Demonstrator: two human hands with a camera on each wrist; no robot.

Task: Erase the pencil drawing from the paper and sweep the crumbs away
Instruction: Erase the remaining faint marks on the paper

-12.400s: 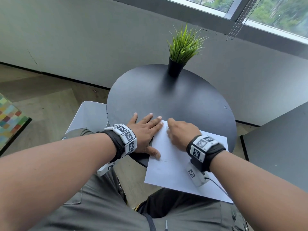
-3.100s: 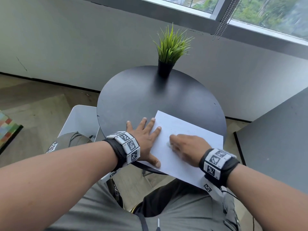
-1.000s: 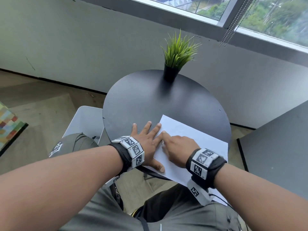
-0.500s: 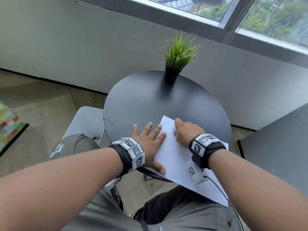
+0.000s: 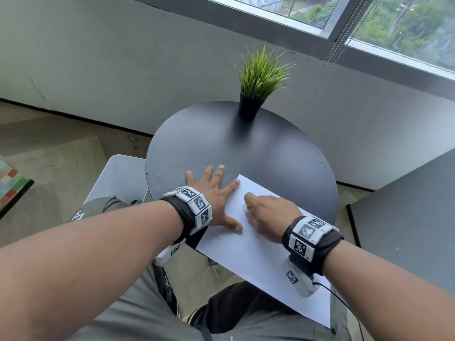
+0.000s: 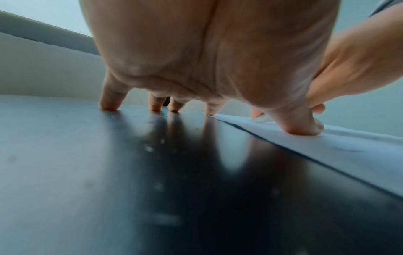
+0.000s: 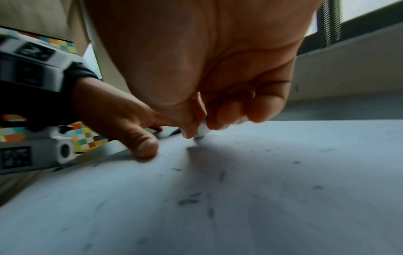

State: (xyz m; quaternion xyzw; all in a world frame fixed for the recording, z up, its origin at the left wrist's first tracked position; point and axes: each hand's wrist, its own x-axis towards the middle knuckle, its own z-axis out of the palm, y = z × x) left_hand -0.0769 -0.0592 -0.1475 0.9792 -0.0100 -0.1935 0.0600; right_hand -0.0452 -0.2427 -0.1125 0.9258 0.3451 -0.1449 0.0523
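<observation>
The grip of the right hand (image 5: pixel 269 215) pinches a small white eraser (image 7: pixel 203 130), its tip touching the paper (image 5: pixel 258 252). The left hand (image 5: pixel 211 195) lies flat with fingers spread, thumb and forefinger on the paper's left edge, the other fingertips (image 6: pixel 110 105) on the round black table (image 5: pixel 270 153). The white paper sits on the near right part of the table (its near end overhangs the person's lap). A potted grass plant (image 5: pixel 258 82) stands at the far edge. Dark crumbs (image 7: pixel 188 201) dot the sheet near the eraser.
</observation>
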